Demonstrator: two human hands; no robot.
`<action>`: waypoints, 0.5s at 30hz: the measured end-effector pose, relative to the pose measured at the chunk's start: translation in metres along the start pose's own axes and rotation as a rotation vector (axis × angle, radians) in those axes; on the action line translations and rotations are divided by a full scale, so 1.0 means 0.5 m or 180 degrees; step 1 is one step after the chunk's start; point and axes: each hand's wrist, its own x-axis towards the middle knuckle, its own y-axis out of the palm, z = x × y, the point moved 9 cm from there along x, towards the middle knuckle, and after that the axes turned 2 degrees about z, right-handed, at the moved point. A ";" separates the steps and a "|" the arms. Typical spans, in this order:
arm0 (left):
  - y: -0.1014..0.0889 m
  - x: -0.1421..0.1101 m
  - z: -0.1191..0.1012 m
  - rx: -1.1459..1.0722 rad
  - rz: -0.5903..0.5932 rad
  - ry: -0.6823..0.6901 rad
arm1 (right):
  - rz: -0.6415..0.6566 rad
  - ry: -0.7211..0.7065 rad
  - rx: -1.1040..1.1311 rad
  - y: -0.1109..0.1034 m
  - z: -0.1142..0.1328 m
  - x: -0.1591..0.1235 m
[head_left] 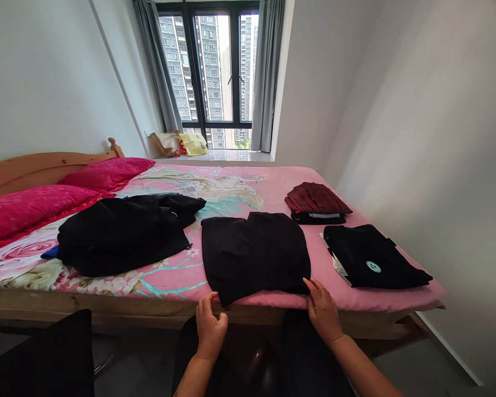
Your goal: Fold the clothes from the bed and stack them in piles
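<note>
A black garment (256, 253), shaped like a short skirt, lies spread flat near the bed's front edge. Its lower left corner hangs slightly over that edge. Beside this corner is my left hand (210, 325), fingers half bent and the thumb held apart from them. My right hand (323, 310) is at the lower right corner, fingers stretched out and fingertips touching the cloth's edge. Neither hand shows a closed grip. To the left lies a loose heap of black clothes (124, 234), with a bit of blue cloth (50, 252) poking out underneath.
On the right stand a stack topped by red plaid cloth (316, 197) and folded black clothing with a round pale badge (373, 267). Magenta pillows (107, 173) lie by the wooden headboard (45, 165). A black chair-like shape (45, 358) stands at the lower left. Bags (193, 144) rest on the windowsill.
</note>
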 end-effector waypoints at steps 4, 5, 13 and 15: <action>0.020 0.011 -0.059 0.0932 0.0433 0.1377 | 0.0155 -0.0295 -0.0050 0.005 0.006 0.023; 0.026 0.017 -0.058 0.1069 0.0559 0.1520 | 0.0223 -0.0406 -0.0033 0.009 0.007 0.030; 0.031 0.066 -0.033 0.1317 0.0381 0.2004 | 0.0319 -0.0624 0.0209 0.026 -0.012 0.054; 0.027 0.062 -0.035 0.1262 0.0217 0.2179 | 0.0321 -0.0617 0.0283 0.021 -0.009 0.043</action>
